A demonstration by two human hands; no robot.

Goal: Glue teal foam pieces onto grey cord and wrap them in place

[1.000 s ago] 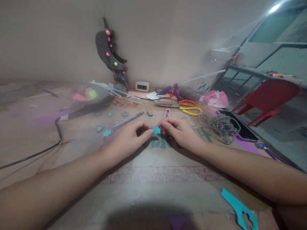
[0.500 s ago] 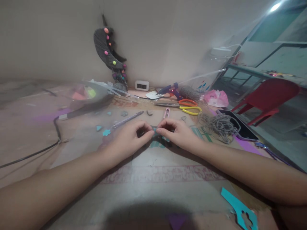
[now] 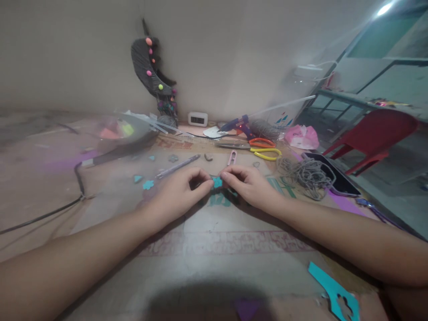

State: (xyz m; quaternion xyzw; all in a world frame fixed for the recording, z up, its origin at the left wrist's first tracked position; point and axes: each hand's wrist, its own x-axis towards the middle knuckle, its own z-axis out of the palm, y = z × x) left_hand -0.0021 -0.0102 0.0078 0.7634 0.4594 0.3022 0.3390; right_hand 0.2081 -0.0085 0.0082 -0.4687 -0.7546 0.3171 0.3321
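Between my two hands is a small turquoise flower cutout [image 3: 217, 182], pinched at both sides. My left hand [image 3: 189, 185] grips its left edge with thumb and forefinger. From the other side, the thumb and forefinger of my right hand [image 3: 249, 185] close on its right edge. A second turquoise flower [image 3: 148, 184] and a small turquoise triangle [image 3: 137, 179] lie on the board left of my left hand. A pen [image 3: 179, 166] rests just beyond that hand, and a pink thread snipper [image 3: 232, 157] lies beyond my right hand.
Scissors with yellow and orange handles [image 3: 265, 154], a glue gun [image 3: 239, 126] and tangled grey yarn [image 3: 310, 176] lie to the right. A tablet-like dark device [image 3: 337, 178] sits by the table edge. A cut turquoise sheet [image 3: 334, 292] lies at front right. A black cable [image 3: 50, 214] crosses the left.
The turquoise flower between my fingertips has turned so its face shows now; before, it was mostly hidden. Both hands stay almost in place.
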